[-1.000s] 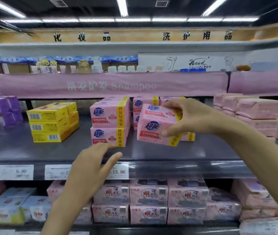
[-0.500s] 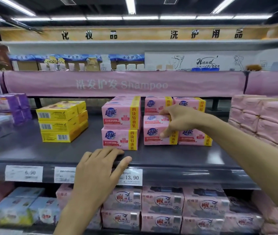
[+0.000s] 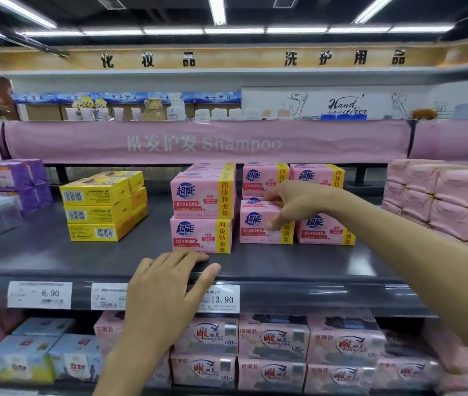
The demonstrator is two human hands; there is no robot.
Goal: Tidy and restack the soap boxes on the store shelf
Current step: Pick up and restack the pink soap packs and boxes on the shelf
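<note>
Pink soap boxes with yellow side bands stand on the dark grey shelf (image 3: 55, 252). A stack of two (image 3: 202, 208) stands left of centre. Right of it sits a single pink box (image 3: 257, 224) on the shelf surface. My right hand (image 3: 295, 202) grips this box, fingers over its top right corner and thumb on its front face. Another pink box (image 3: 322, 231) sits beside it on the right, and two more (image 3: 292, 177) stand behind. My left hand (image 3: 167, 284) rests flat on the shelf's front edge with fingers spread, holding nothing.
Yellow boxes (image 3: 99, 208) are stacked three high at the left, purple packs (image 3: 15, 181) beyond them. Plain pink packs (image 3: 441, 198) are piled at the right. Price tags (image 3: 39, 294) line the shelf lip. More soap packs (image 3: 272, 352) fill the shelf below.
My right hand carried the pink box from mid-air down onto the shelf between the stack and the right-hand box. My left hand moved up a little onto the shelf edge.
</note>
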